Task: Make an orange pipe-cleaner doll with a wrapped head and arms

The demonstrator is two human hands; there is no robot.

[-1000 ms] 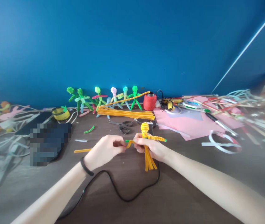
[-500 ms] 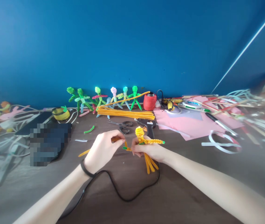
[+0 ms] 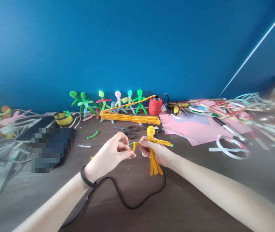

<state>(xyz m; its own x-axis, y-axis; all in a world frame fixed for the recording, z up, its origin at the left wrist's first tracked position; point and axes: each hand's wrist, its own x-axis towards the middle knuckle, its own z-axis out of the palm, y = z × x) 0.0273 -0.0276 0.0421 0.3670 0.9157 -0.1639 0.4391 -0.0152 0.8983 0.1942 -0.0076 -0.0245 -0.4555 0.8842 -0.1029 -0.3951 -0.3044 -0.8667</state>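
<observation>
My right hand (image 3: 158,152) is closed round the body of a yellow pipe-cleaner figure (image 3: 153,151), held upright above the brown table (image 3: 190,190). The figure has a coiled head, a coiled arm with a green tip pointing right, and loose straight strands hanging below. My left hand (image 3: 112,154), with a black band on the wrist, pinches the orange pipe cleaner (image 3: 134,146) that curls round the figure's left arm beside a green tip.
A row of finished coloured pipe-cleaner figures (image 3: 108,101) stands along the blue wall. A bundle of orange pipe cleaners (image 3: 130,117), black scissors (image 3: 126,130), a red thread spool (image 3: 155,105), pink paper (image 3: 200,127) and craft clutter lie behind. A black cable (image 3: 127,201) loops near me.
The figure dipped and tilted left half a second ago, and now stands upright and higher again. My left hand has kept turning the orange pipe cleaner round the left arm.
</observation>
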